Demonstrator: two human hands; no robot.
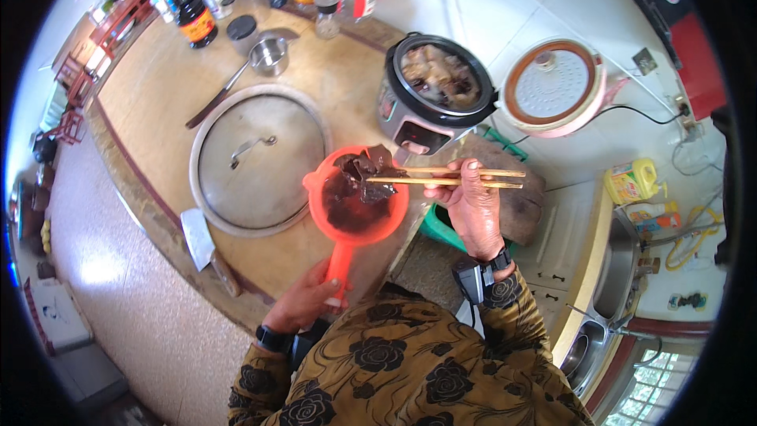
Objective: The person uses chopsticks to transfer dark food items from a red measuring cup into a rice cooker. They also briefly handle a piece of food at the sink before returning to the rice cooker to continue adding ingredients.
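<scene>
My left hand (pixel 309 299) grips the handle of a red plastic ladle (pixel 317 207), whose bowl holds dark liquid and dark pieces. A pair of wooden chopsticks (pixel 491 177) is in my right hand (pixel 473 213), their tips closed around dark, wet, sheet-like food pieces (pixel 372 174) above the bowl. Beyond my hands stands an open electric cooker (pixel 414 124), filled nearly to the rim with chunks of food in liquid. Its raised lid (pixel 550 89) leans out to the right, with a perforated inner plate.
A large round metal lid (pixel 254 171) lies left of the ladle, a cleaver (pixel 201 242) near the counter's edge. Behind are a metal dipper (pixel 269 58), a dark sauce bottle (pixel 198 26) and several jars. A green bin (pixel 440 228) and a sink (pixel 615 272) are at right.
</scene>
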